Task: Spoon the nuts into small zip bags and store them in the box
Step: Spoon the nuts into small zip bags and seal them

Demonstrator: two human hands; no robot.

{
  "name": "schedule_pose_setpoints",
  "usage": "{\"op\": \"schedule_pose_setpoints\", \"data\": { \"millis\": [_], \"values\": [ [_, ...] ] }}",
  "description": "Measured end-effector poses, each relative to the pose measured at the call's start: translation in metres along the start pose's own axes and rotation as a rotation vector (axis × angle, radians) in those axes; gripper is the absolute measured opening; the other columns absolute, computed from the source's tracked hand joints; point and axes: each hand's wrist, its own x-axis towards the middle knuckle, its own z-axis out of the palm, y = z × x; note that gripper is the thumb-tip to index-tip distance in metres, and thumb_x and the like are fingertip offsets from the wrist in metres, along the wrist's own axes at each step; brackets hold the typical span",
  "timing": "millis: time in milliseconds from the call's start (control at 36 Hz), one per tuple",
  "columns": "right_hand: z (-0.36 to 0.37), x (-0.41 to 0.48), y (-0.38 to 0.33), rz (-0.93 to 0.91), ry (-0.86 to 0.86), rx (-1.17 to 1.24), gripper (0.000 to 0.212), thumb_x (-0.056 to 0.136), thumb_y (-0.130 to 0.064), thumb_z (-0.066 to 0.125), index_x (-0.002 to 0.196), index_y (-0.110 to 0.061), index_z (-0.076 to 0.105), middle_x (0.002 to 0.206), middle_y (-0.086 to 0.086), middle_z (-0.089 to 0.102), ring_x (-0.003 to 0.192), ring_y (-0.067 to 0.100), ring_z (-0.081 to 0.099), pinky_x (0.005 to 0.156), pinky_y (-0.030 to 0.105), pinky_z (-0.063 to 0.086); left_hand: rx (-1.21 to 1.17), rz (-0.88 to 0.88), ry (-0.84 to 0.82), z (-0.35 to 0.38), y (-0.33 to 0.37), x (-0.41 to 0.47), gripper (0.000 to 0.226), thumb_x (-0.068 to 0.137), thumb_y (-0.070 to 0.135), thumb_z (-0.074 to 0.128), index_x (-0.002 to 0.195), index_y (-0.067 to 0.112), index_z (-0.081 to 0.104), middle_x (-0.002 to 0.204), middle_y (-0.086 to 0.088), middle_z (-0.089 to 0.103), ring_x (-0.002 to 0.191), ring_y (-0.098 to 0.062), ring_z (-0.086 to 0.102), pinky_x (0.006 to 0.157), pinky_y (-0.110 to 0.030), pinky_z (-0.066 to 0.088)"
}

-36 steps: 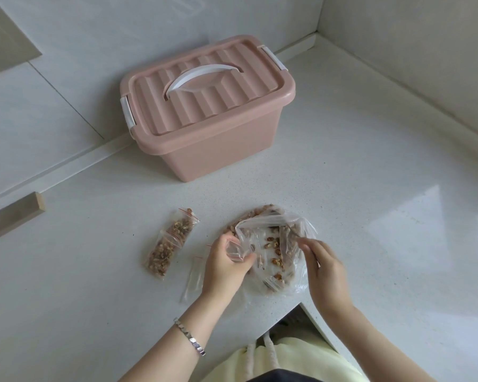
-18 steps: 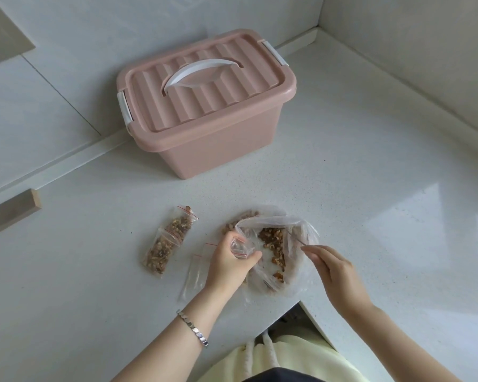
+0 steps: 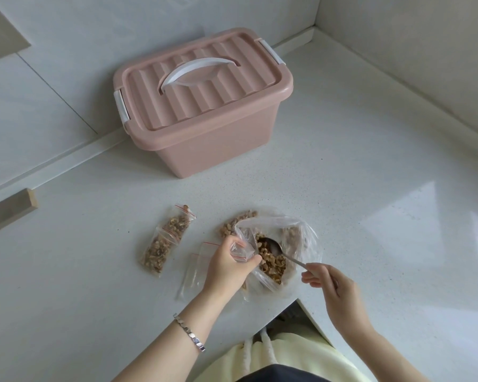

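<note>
the left hand (image 3: 229, 267) sat just below the centre of the frame, fingers and thumb curled round a small zip bag (image 3: 240, 250), gripping it at the left rim of the big clear bag (image 3: 305, 235). the right hand (image 3: 334, 288), lower right of centre, pinched the handle end of a metal spoon (image 3: 276, 248); the spoon's bowl lay among the nuts (image 3: 273, 266) inside the big bag, just right of the small bag. the big bag lay open on the white worktop (image 3: 384, 188), its lower side close to the worktop's front edge, which turned a corner in the lower middle of the frame between the two forearms. empty zip bags (image 3: 195, 268) lay flat just left of the left hand, partly under it. further left, apart from them, two filled small bags (image 3: 164, 242) lay end to end, slanting towards the upper right. the pink box (image 3: 204, 125) stood in the upper middle, well apart from the bags, its ribbed lid on and its white handle lying flat; its back left corner sat near the wall on the left of the frame. a broad band of worktop ran between box and bags, and a wider stretch spread to the right of the frame up to the wall there. a bracelet (image 3: 189, 332) circled the left wrist
</note>
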Motion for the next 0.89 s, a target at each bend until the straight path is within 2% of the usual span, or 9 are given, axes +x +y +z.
{"op": "schedule_pose_setpoints", "data": {
  "millis": [139,250,333,444,611,694,750,806,889],
  "values": [
    [0.005,-0.004,-0.004,0.241,0.010,0.349,0.029,0.097,-0.019,0.040,0.093,-0.007,0.065,0.075,0.007,0.073,0.076,0.020,0.070,0.066,0.021,0.056,-0.018,-0.001,-0.006,0.001,0.000,-0.001,0.027,0.074,0.030,0.075,0.090,0.025,0.054,0.097,0.013,0.059,0.095,-0.010,0.055,0.067,-0.015,0.038],
    [0.000,-0.005,-0.004,0.419,0.032,0.562,0.034,0.098,-0.024,0.038,0.097,-0.001,0.062,0.081,0.018,0.072,0.078,0.027,0.071,0.065,0.024,0.058,-0.046,0.048,0.052,0.000,0.000,-0.007,0.028,0.074,0.025,0.075,0.089,0.029,0.052,0.098,0.017,0.057,0.097,-0.004,0.052,0.073,-0.013,0.037],
    [-0.007,-0.007,-0.002,0.457,0.037,0.647,0.036,0.098,-0.027,0.036,0.100,0.001,0.060,0.082,0.019,0.072,0.077,0.026,0.071,0.066,0.025,0.059,-0.085,0.121,0.161,-0.001,-0.001,-0.014,0.032,0.074,0.019,0.076,0.088,0.033,0.050,0.097,0.017,0.057,0.088,0.005,0.054,0.069,-0.005,0.040],
    [-0.016,-0.008,-0.003,0.436,0.051,0.688,0.037,0.098,-0.027,0.036,0.100,0.001,0.060,0.078,0.016,0.072,0.074,0.024,0.071,0.067,0.025,0.059,-0.102,0.212,0.234,0.001,-0.002,-0.017,0.037,0.071,0.016,0.078,0.093,0.029,0.051,0.096,0.010,0.060,0.086,0.007,0.055,0.068,-0.003,0.041],
    [-0.026,-0.010,-0.023,0.347,0.064,0.736,0.040,0.095,-0.030,0.037,0.099,0.002,0.060,0.077,0.015,0.072,0.074,0.023,0.071,0.066,0.024,0.058,-0.074,0.216,0.185,0.008,0.002,-0.014,0.043,0.070,0.020,0.079,0.098,0.030,0.049,0.097,0.019,0.055,0.097,0.007,0.050,0.077,0.000,0.035],
    [-0.029,-0.014,-0.039,0.256,0.079,0.737,0.052,0.080,-0.044,0.050,0.097,0.003,0.062,0.078,0.017,0.072,0.074,0.025,0.071,0.065,0.024,0.058,-0.043,0.216,0.135,0.014,0.004,-0.009,0.044,0.069,0.025,0.080,0.100,0.030,0.048,0.098,0.015,0.056,0.093,0.001,0.052,0.075,-0.004,0.038],
    [-0.029,-0.016,-0.050,0.197,0.096,0.701,0.072,0.062,-0.066,0.066,0.094,-0.001,0.064,0.081,0.019,0.071,0.076,0.027,0.071,0.065,0.024,0.057,-0.036,0.216,0.112,0.017,0.005,-0.006,0.045,0.069,0.025,0.080,0.100,0.028,0.048,0.099,0.011,0.057,0.092,-0.004,0.053,0.076,-0.008,0.040],
    [-0.028,-0.018,-0.056,0.141,0.121,0.648,0.085,0.046,-0.078,0.068,0.089,-0.005,0.066,0.082,0.020,0.071,0.077,0.028,0.070,0.065,0.024,0.056,-0.037,0.212,0.097,0.020,0.007,-0.005,0.043,0.069,0.025,0.080,0.099,0.025,0.049,0.100,0.011,0.056,0.094,-0.004,0.051,0.076,-0.005,0.038],
    [-0.024,-0.020,-0.061,0.033,0.139,0.548,0.083,0.052,-0.082,0.060,0.087,-0.007,0.067,0.081,0.015,0.072,0.077,0.026,0.070,0.066,0.023,0.056,-0.025,0.214,0.098,0.022,0.009,-0.003,0.040,0.069,0.024,0.079,0.095,0.022,0.049,0.096,0.007,0.056,0.093,-0.007,0.051,0.073,-0.001,0.035]
  ]
}}
